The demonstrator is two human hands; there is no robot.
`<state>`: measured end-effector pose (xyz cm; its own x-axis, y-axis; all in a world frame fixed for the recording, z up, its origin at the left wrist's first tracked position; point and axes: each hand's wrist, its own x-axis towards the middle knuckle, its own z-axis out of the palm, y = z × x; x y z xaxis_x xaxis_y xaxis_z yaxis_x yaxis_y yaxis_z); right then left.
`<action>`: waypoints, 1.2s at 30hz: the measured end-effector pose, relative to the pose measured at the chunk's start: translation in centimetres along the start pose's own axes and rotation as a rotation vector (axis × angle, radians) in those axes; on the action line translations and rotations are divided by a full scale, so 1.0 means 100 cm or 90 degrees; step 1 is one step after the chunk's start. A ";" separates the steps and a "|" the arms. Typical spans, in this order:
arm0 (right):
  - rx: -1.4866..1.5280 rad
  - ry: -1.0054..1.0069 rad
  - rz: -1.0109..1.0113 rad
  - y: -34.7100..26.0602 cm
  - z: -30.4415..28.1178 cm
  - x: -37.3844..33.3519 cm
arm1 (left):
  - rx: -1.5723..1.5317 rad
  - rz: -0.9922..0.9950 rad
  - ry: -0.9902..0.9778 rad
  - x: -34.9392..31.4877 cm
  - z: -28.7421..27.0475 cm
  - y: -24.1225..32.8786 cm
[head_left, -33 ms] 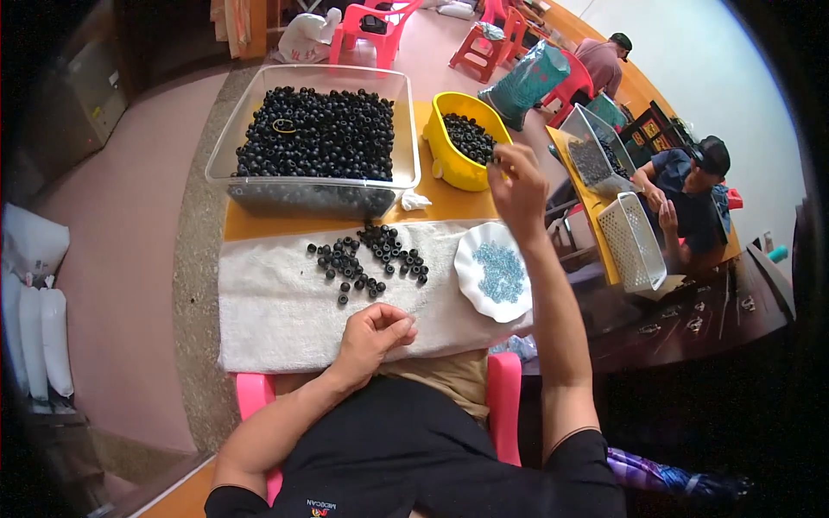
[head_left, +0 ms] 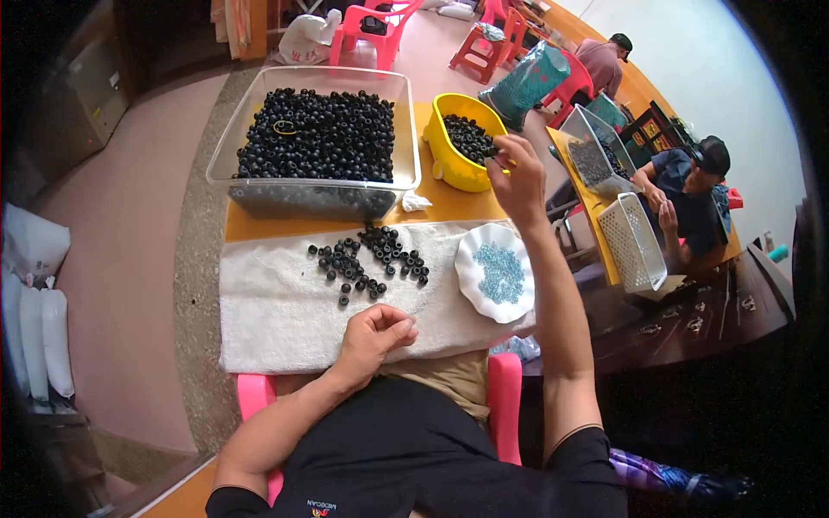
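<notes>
My left hand (head_left: 376, 338) rests at the near edge of a white towel (head_left: 259, 302), thumb and fingers pinched together; what they hold, if anything, is too small to make out. Just beyond it lies a loose scatter of black beads (head_left: 344, 259) with holes. My right hand (head_left: 521, 183) is raised at the near right rim of a yellow tub (head_left: 458, 177), which holds more black beads. Its fingers are closed, with a dark bead seeming to show at their tips. Below that forearm, a white scalloped dish (head_left: 471, 292) holds small pale blue pieces.
A large clear bin (head_left: 302, 197) full of black beads stands at the back left, a yellow loop on top. Crumpled white tissue (head_left: 415, 201) lies between bin and tub. To the right, a co-worker (head_left: 691, 186) sits by a white perforated basket (head_left: 635, 246). Pink chair arms (head_left: 505, 406) flank me.
My right hand has shifted slightly upward at the tub's rim, its fingers reaching a little further forward. My left hand and the scattered beads look the same.
</notes>
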<state>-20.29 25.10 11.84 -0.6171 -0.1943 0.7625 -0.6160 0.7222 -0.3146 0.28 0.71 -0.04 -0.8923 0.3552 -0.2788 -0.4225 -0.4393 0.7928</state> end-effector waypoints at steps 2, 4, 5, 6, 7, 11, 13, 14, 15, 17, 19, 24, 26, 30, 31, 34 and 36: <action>0.002 -0.038 0.018 0.013 0.003 0.003 | -0.019 0.007 -0.006 0.001 -0.002 -0.002; -0.034 -0.092 0.020 0.020 0.004 -0.002 | -0.044 0.009 -0.008 0.004 -0.001 -0.002; -0.025 -0.103 0.019 0.010 0.009 -0.011 | -0.029 0.001 -0.004 0.001 0.000 0.002; 0.050 -0.142 0.071 -0.002 0.013 -0.024 | -0.015 -0.008 -0.002 0.000 -0.001 0.004; 0.121 -0.180 0.126 -0.016 0.015 -0.037 | -0.022 -0.011 0.006 0.001 -0.003 0.001; 0.118 -0.386 0.107 -0.073 0.022 -0.086 | -0.010 0.027 -0.033 0.004 -0.006 -0.003; 0.041 -0.389 -0.037 -0.088 0.028 -0.099 | -0.018 0.027 -0.030 0.004 -0.006 -0.004; 0.022 -0.434 -0.012 -0.096 0.028 -0.100 | -0.017 0.030 -0.029 0.004 -0.006 -0.005; 0.022 -0.432 -0.014 -0.100 0.030 -0.099 | -0.021 0.029 -0.028 0.005 -0.005 -0.006; -0.047 -0.460 -0.059 -0.106 0.033 -0.101 | -0.024 0.027 -0.027 0.004 -0.004 -0.006; -0.047 -0.451 -0.073 -0.104 0.040 -0.104 | -0.038 0.014 -0.028 0.002 -0.004 -0.004; -0.095 -0.469 -0.113 -0.105 0.047 -0.106 | -0.048 0.016 -0.025 0.002 -0.003 -0.003; -0.097 -0.466 -0.119 -0.107 0.048 -0.105 | -0.050 0.016 -0.027 0.001 -0.003 -0.002; -0.092 -0.444 -0.131 -0.107 0.053 -0.108 | -0.038 0.009 -0.026 0.002 -0.003 -0.003; -0.094 -0.442 -0.131 -0.106 0.056 -0.109 | -0.032 0.009 -0.026 0.003 -0.003 -0.003; -0.100 -0.440 -0.143 -0.104 0.060 -0.112 | -0.022 0.032 -0.022 0.004 -0.002 -0.004; -0.065 -0.414 -0.160 -0.104 0.060 -0.112 | -0.023 0.034 -0.025 0.003 -0.003 -0.004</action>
<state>-9.89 15.82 3.16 -0.6495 -0.6975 0.3028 -0.7487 0.6562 -0.0944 0.13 0.78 -0.63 -0.9070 0.3624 -0.2143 -0.3806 -0.4881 0.7854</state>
